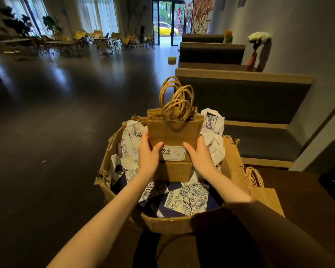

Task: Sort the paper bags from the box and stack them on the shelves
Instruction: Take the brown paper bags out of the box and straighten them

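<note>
We looked down from a head-worn camera at a torn cardboard box (232,161) in front of us, filled with flattened paper bags in white and blue prints (190,196). Between our two hands we held a bundle of brown paper bags (173,130) upright, its long axis running away from us and upward, with the twisted cord handles (177,101) at the far, top end and a white price label (173,152) near the bottom. Our left hand (149,155) clasped the bundle's left edge, thumb curled over the front beside the label; our right hand (198,153) gripped the right edge in the same way, thumb on the front. Both hands sat level and equally near, low on the bundle, which stood just above the printed bags inside the box. We judged that the bundle was squared up and ready to lift straight out and carry off. To our right, another brown bag (267,198) lay flat on a dark table (307,190). We could not see any shelves clearly; padded benches (259,99) ran along the right-hand wall.
</note>
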Motion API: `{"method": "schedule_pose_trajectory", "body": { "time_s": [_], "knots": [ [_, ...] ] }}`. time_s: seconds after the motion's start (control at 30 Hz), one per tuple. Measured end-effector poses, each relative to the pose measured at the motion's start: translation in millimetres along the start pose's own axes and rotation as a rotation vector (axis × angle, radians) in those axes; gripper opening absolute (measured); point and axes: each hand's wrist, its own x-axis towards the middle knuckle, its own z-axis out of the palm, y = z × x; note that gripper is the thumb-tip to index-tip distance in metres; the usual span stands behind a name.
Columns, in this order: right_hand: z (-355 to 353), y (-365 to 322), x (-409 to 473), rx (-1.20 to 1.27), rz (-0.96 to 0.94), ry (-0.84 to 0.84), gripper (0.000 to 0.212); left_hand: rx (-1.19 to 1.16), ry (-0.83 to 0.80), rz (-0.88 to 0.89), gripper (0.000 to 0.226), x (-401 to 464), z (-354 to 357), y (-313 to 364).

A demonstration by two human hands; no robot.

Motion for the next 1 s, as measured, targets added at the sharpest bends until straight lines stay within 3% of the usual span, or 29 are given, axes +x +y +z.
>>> {"method": "schedule_pose_trajectory", "body": {
  "time_s": [0.2, 0.37, 0.47, 0.6, 0.8, 1.0],
  "knots": [
    [9.0, 16.0, -5.5, 0.032, 0.079, -0.162, 0.082, -0.018, -0.208, -0.090, 0.066, -7.3, 0.8, -22.3],
    [8.6, 35.4, -10.6, -0.058, 0.135, -0.393, 0.091, 0.096, -0.353, -0.234, 0.067, -6.9, -6.2, -44.2],
    [10.9, 35.7, -6.1, -0.133, 0.123, -0.266, 0.079, 0.197, -0.293, -0.211, 0.054, -4.9, -5.2, -42.6],
    [1.5, 19.2, -6.4, 0.042, 0.015, -0.172, 0.064, 0.198, -0.260, -0.131, 0.057, 1.9, -3.9, -27.9],
    [-37.2, -6.2, -13.8, 0.233, -0.044, -0.024, 0.050, 0.052, -0.380, -0.024, 0.068, 14.9, 6.1, 21.5],
    [-88.8, -9.0, -39.9, 0.319, -0.017, 0.138, 0.036, -0.110, -0.484, -0.088, 0.067, -8.2, 47.0, 57.5]
  ]
}}
